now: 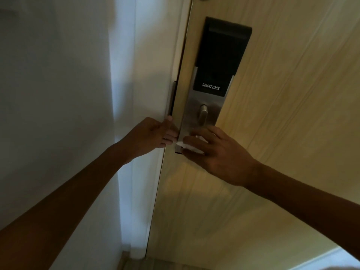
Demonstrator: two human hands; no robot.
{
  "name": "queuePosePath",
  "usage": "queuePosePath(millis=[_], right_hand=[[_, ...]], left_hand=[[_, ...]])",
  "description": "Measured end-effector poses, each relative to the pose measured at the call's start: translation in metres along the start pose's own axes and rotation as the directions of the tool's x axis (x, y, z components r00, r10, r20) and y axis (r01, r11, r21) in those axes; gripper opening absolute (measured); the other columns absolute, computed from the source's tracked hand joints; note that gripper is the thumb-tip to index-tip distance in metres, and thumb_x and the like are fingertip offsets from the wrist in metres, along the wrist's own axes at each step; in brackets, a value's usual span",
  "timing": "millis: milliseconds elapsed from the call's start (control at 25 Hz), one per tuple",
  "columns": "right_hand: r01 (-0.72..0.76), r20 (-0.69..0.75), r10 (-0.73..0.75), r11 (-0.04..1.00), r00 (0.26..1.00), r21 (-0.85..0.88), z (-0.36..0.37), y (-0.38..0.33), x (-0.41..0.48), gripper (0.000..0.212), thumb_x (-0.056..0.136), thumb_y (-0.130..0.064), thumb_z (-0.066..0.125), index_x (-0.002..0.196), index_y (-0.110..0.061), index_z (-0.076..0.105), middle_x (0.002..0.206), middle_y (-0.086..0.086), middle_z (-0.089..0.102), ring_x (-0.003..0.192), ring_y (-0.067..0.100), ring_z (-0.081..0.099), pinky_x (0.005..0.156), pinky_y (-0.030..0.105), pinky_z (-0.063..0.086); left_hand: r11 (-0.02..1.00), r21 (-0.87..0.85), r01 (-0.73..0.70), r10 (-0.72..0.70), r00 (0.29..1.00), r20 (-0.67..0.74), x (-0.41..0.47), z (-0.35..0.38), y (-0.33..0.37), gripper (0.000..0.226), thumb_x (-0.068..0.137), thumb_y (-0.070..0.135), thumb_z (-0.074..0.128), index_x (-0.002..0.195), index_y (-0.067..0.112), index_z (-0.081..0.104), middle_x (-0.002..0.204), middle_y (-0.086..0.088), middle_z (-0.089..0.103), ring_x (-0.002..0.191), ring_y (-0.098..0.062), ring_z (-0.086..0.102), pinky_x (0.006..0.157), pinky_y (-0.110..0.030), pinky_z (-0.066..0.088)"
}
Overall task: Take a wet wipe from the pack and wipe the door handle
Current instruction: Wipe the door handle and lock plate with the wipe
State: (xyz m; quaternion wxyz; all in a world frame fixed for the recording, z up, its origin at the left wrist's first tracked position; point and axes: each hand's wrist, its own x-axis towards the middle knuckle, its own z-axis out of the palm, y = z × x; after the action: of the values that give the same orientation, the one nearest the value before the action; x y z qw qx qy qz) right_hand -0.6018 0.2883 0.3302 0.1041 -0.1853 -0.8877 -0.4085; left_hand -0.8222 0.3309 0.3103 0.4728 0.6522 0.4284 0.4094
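Door (272, 114): wood, ajar; left hand (150, 136) curls its grip round the edge.
Lock (218, 61): handle hidden beneath right hand.
Right hand (216, 152): fingers spread, grip pressing wipe flat.
Wipe (191, 147): soft, light, limp; best held bunched under the fingertips.

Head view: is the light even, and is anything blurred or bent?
Head view: uneven light, wall and both forearms in shadow, wooden door brighter; right hand and white wipe slightly blurred; "SMART LOCK" panel readable; wide-angle lens tilts the door edge.
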Motion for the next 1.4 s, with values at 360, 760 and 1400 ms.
queuePosePath(millis=[360,760,1400], right_hand=[[0.203,0.112,-0.196,0.977,0.974,-0.063,-0.008,0.008,0.003,0.023,0.091,-0.002,0.055,0.088,-0.012,0.075,0.103,0.004,0.072,0.113,0.028,0.062,0.105,0.04,0.043],[0.15,-0.03,-0.148,0.987,0.989,0.054,-0.025,0.029,-0.039,0.013,0.09,-0.006,0.066,0.099,-0.009,0.074,0.113,0.007,0.054,0.101,0.026,0.05,0.092,0.034,0.042],[-0.711,-0.027,0.74,0.655,0.672,0.256,-0.015,-0.053,-0.048,0.038,0.084,-0.011,0.074,0.12,-0.007,0.065,0.119,0.012,0.066,0.107,0.028,0.062,0.09,0.037,0.045]], left_hand=[[1.0,-0.008,0.02,-0.02,0.999,-0.038,0.001,0.003,-0.003,0.051,0.095,0.046,0.037,0.104,0.007,0.07,0.101,-0.011,0.073,0.083,-0.008,0.071,0.066,-0.01,0.055],[0.999,0.015,0.034,-0.033,0.999,-0.03,-0.001,0.004,-0.002,0.053,0.095,0.048,0.037,0.108,0.009,0.069,0.097,0.001,0.072,0.083,0.001,0.07,0.067,-0.008,0.054],[0.998,-0.05,0.021,-0.022,1.0,-0.006,-0.003,0.002,-0.009,0.039,0.087,0.053,0.046,0.093,0.023,0.071,0.093,0.007,0.073,0.089,-0.004,0.072,0.071,-0.013,0.056]])
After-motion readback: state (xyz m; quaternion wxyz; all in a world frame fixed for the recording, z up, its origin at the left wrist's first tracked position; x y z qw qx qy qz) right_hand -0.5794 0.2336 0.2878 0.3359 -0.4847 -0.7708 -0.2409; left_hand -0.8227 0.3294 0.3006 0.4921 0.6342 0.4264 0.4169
